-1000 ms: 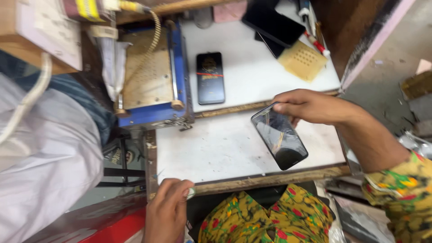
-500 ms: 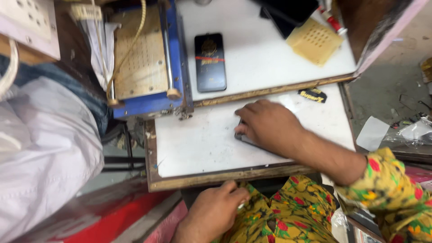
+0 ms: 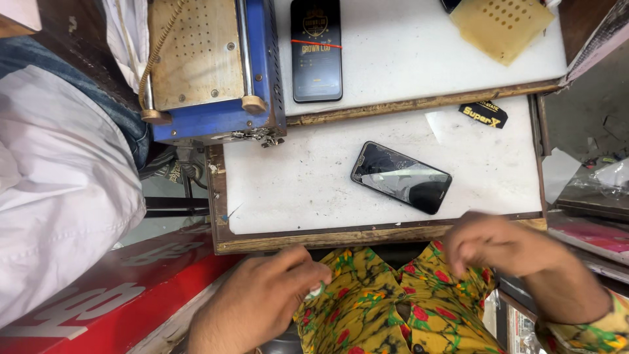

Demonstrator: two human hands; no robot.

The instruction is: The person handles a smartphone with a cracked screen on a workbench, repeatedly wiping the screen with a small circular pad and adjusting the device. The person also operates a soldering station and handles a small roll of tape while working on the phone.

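1. Whereas a second ago the right hand [image 3: 504,252] held the cracked phone [image 3: 401,177] up by its edge, and half a second ago pressed it flat, the phone now lies alone on the lower white board [image 3: 295,190], screen up, at about 12 o'clock from that hand; it is set down and released.
2. Now clear of the board's front edge, the right hand is blurred with fingers loosely curled and seemingly empty (no firm reading).
3. Below the board at 7 o'clock, the left hand [image 3: 262,301] pinches something small and pale; what it is cannot be made out.
4. At 12 o'clock, a second dark phone [image 3: 316,49] sits on the upper shelf, beside a blue machine [image 3: 216,65] cut off by the frame.
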